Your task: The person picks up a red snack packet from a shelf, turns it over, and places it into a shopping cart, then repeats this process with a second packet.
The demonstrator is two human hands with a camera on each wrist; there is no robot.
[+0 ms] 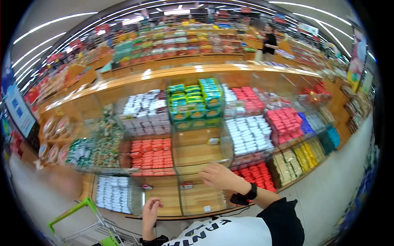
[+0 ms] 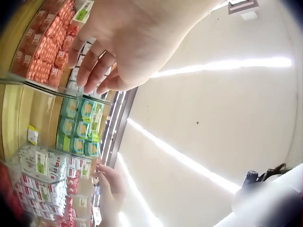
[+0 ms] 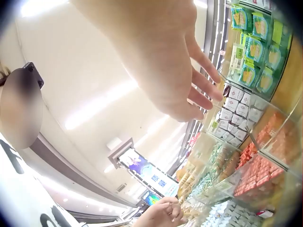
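My right hand [image 1: 219, 176] hovers over the wooden bins, fingers relaxed and slightly bent, holding nothing. Below it, a small red-and-white packet [image 1: 187, 185] lies in a nearly bare lower bin [image 1: 197, 201]. My left hand [image 1: 152, 207] is raised at the front edge of the neighbouring bin, fingers loosely bent and free of anything; a dark red packet [image 1: 147, 186] lies at that bin's back corner. A yellow-and-white packet [image 1: 213, 141] sits in the middle-row bin. The left wrist view shows the left hand's [image 2: 128, 42] loose fingers; the right wrist view shows the right hand's [image 3: 165, 61] spread fingers.
Bins around hold orange-red packets [image 1: 151, 153], white packets [image 1: 248, 135], green packs [image 1: 193, 102] and red packets [image 1: 256, 175], with clear dividers between. A cart with a green handle [image 1: 74, 213] stands at the lower left. A person [image 1: 269, 41] stands beyond the shelves.
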